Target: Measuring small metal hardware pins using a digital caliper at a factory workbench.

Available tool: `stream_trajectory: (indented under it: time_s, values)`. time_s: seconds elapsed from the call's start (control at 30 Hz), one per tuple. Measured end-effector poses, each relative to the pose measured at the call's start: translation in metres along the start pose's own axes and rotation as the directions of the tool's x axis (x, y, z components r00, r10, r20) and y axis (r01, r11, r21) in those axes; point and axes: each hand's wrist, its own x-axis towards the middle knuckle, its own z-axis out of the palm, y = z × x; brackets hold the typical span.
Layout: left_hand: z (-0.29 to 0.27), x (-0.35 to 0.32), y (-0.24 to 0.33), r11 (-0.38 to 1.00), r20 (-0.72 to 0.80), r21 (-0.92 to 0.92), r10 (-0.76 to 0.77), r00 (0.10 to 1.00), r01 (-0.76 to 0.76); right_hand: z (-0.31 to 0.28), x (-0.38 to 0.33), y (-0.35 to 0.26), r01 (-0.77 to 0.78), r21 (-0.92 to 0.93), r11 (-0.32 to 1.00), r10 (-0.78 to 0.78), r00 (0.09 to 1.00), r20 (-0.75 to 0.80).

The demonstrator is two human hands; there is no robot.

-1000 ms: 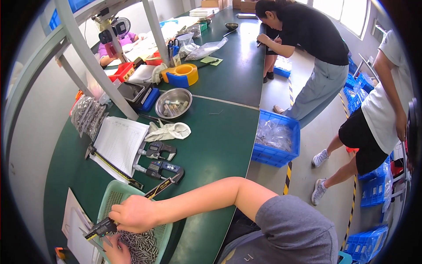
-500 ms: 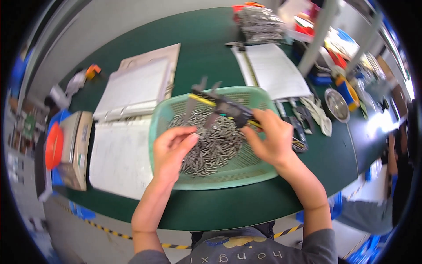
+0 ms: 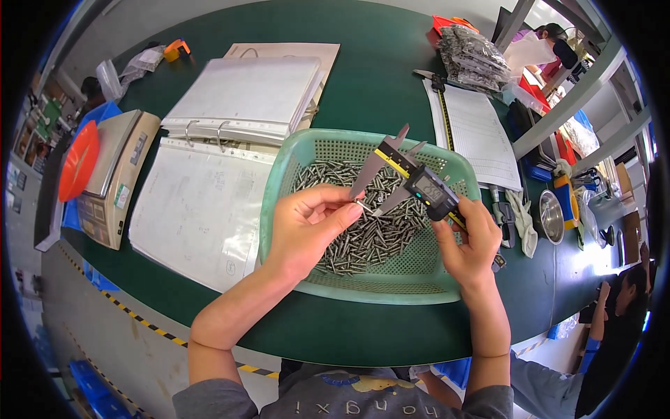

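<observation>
Between the thumb and fingers of my left hand (image 3: 317, 222) is a small metal pin (image 3: 364, 207), pinched near one end. My right hand (image 3: 466, 241) grips a digital caliper (image 3: 429, 190) by its body. The caliper's jaws are apart, and the pin's free end lies between their tips; whether they touch it I cannot tell. Both hands are over a green perforated plastic basket (image 3: 377, 293), which holds a heap of similar metal pins (image 3: 363, 248).
Left of the basket lies an open ring binder (image 3: 202, 209), with a scale (image 3: 115, 181) and red tray (image 3: 78, 160) beyond it. To the right are a paper sheet (image 3: 481, 133) with another caliper (image 3: 444, 112), a glove (image 3: 522, 220) and a metal bowl (image 3: 551, 216). A person (image 3: 607, 335) is at far right.
The caliper's jaws have come down around the pin in my left hand. The head view has shifted, so the basket and table sit differently in the picture.
</observation>
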Motion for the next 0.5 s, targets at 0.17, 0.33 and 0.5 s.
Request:
stream_trajectory:
  time_s: [0.17, 0.33, 0.5]
  values:
    - [0.001, 0.0004, -0.0008, 1.0, -0.008, 0.005, 0.0, 1.0, 0.0, -0.0025, -0.0002, -0.0003, 0.0, -0.006, 1.0, 0.0, 1.0, 0.007]
    - [0.0017, -0.0012, -0.0006, 0.999, -0.041, 0.029, -0.016, 0.999, 0.017, -0.0007, -0.0002, -0.0004, 0.012, -0.001, 1.0, -0.012, 1.0, -0.002]
    - [0.0024, -0.0016, 0.0, 1.0, -0.048, 0.031, 0.001, 0.999, 0.001, -0.0024, 0.0008, -0.0003, 0.018, -0.027, 0.999, -0.018, 1.0, -0.004]
